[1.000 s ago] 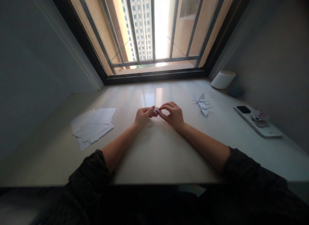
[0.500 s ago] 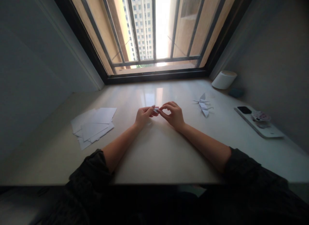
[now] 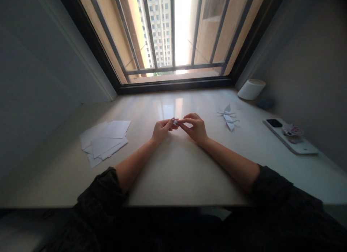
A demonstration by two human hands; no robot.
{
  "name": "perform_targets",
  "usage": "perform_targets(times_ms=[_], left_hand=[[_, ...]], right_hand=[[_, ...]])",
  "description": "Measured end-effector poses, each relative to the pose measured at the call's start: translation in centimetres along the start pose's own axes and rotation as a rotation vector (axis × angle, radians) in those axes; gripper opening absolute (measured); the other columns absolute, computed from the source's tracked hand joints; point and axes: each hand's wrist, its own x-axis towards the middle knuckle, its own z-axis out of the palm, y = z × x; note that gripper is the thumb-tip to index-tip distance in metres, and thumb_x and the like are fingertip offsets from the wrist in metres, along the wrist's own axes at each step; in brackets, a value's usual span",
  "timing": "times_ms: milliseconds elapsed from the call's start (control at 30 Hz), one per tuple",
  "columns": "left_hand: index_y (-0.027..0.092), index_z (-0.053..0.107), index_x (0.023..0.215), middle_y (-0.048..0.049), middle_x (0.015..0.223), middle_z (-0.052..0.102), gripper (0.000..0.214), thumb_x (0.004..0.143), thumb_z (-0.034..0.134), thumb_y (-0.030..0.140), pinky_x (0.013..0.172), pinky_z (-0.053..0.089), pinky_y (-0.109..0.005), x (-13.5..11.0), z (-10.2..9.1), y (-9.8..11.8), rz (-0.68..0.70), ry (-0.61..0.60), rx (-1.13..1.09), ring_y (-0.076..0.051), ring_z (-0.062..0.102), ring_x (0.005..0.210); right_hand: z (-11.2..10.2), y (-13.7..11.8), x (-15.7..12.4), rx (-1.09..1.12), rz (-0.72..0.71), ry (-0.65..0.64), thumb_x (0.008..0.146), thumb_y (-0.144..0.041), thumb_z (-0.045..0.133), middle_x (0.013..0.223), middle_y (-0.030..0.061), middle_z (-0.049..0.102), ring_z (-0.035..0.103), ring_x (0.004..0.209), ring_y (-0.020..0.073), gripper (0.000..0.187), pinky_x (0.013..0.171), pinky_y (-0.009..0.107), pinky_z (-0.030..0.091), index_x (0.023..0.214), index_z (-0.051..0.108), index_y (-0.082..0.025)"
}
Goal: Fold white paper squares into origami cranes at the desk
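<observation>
Between my two hands is a small folded piece of paper [image 3: 175,122], mostly covered by fingers. My left hand [image 3: 162,130] pinches it from the left, thumb on top. From the right, my right hand [image 3: 195,128] closes thumb and fingertips on its other end. Both hands are held just over the white sill, in the middle of the view. To the right of them lie folded paper cranes [image 3: 229,118], with pointed wings and thin necks. How the held paper is folded is too small to make out.
Loose white paper sheets [image 3: 108,140] lie overlapping at the left. A white phone [image 3: 294,142] with a round grip on its back rests at the right. A white cylinder [image 3: 251,89] and a dark object [image 3: 265,103] sit by the right wall. A barred window [image 3: 173,86] stands behind.
My right thumb and fingers have straightened and drawn closer together on the paper. My left hand has hardly moved, and the other things lie as before.
</observation>
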Motion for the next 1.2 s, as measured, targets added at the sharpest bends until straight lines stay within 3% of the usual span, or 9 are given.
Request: perform_targets(times_ms=[367, 533, 667, 800, 967, 1200], left_hand=[[0.015, 0.075, 0.096, -0.0077, 0.073, 0.073, 0.045, 0.080, 0.058, 0.054, 0.065, 0.048, -0.028, 0.0, -0.1, 0.0, -0.032, 0.010, -0.015, -0.019, 0.069, 0.073], [0.017, 0.068, 0.113, -0.0084, 0.089, 0.074, 0.051, 0.077, 0.064, 0.053, 0.071, 0.049, -0.028, 0.2, -0.1, -0.3, 0.032, -0.007, -0.045, -0.018, 0.069, 0.078], [0.017, 0.071, 0.104, -0.0087, 0.094, 0.073, 0.046, 0.069, 0.075, 0.047, 0.077, 0.051, -0.031, 0.0, 0.1, -0.4, 0.100, -0.063, 0.068, -0.020, 0.069, 0.086], [0.023, 0.071, 0.107, -0.0079, 0.096, 0.073, 0.046, 0.068, 0.076, 0.046, 0.076, 0.052, -0.032, -0.6, 0.4, -0.1, 0.155, 0.009, 0.241, -0.020, 0.069, 0.085], [0.024, 0.071, 0.104, -0.0080, 0.105, 0.071, 0.038, 0.073, 0.072, 0.047, 0.075, 0.053, -0.032, -1.0, 0.4, 0.3, 0.254, 0.111, 0.330, -0.021, 0.068, 0.090], [0.024, 0.071, 0.105, -0.0065, 0.101, 0.072, 0.034, 0.077, 0.070, 0.043, 0.077, 0.052, -0.031, -1.0, 0.3, 0.5, 0.338, 0.176, 0.370, -0.020, 0.066, 0.093]], right_hand=[[0.1, -0.4, 0.0, 0.039, 0.016, -0.009, 0.081, -0.032, 0.068, 0.076, 0.0030, 0.066, 0.058, 0.075, 0.0172, 0.009, 0.072, 0.034, 0.048, 0.082, 0.076, -0.027], [0.2, 0.0, 0.1, 0.218, 0.270, -0.010, 0.077, -0.042, 0.070, 0.079, 0.0036, 0.068, 0.061, 0.072, 0.0159, 0.020, 0.066, 0.031, 0.050, 0.083, 0.076, -0.024], [0.7, 0.4, 0.2, 0.527, 0.513, -0.020, 0.069, -0.046, 0.076, 0.077, 0.0032, 0.072, 0.066, 0.071, 0.0174, 0.027, 0.070, 0.033, 0.053, 0.081, 0.074, -0.022], [0.9, 0.5, 0.3, 0.718, 0.644, -0.032, 0.062, -0.050, 0.079, 0.076, 0.0031, 0.073, 0.068, 0.071, 0.0188, 0.035, 0.073, 0.037, 0.056, 0.079, 0.070, -0.021], [0.8, 0.5, 0.4, 0.781, 0.655, -0.126, 0.060, -0.057, 0.078, 0.076, 0.0025, 0.073, 0.068, 0.072, 0.0186, 0.043, 0.073, 0.037, 0.056, 0.081, 0.065, -0.021], [1.0, 0.9, 0.2, 0.743, 0.585, -0.200, 0.065, -0.055, 0.076, 0.072, 0.0016, 0.071, 0.067, 0.070, 0.0167, 0.041, 0.068, 0.031, 0.053, 0.082, 0.064, -0.020]])
